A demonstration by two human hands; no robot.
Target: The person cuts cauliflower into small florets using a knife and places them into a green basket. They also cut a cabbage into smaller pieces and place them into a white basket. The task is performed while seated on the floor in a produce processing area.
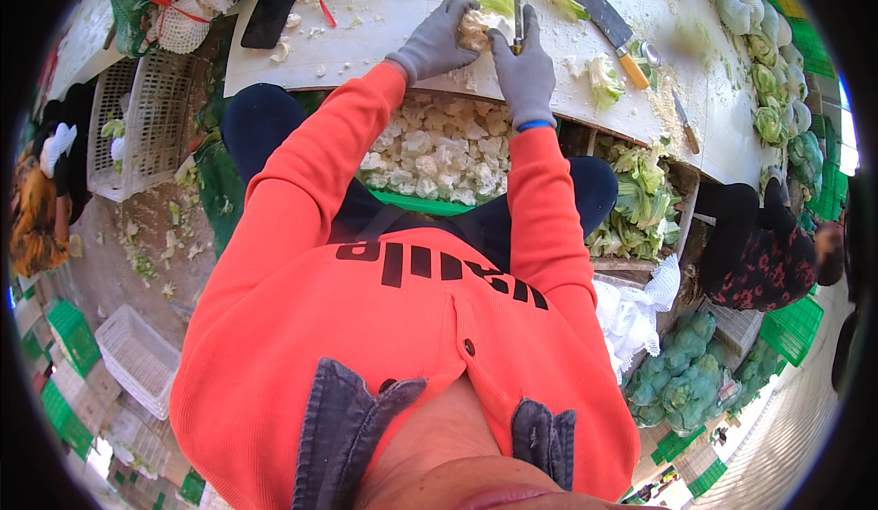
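Observation:
My left hand (442, 42), in a grey glove, grips a cauliflower piece (475, 30) over the white tabletop (384, 2). Held in my gloved right hand (527, 71) is a small knife (518, 12), its blade pointing away from me. The fingers of that hand are close against the cauliflower's right side; whether they touch it is hard to tell. Below both hands, between my knees, a green-rimmed crate (429, 203) is full of cut cauliflower florets (446, 150). A pale green leaf (497, 6) lies just beyond the piece.
A cleaver (603, 12), a second small knife (686, 126) and leaf scraps lie to the right. At left are a black phone (273, 10) and netted cauliflowers (182, 19). Trimmed leaves (638, 194) fill a bin by my right knee. People sit at both sides.

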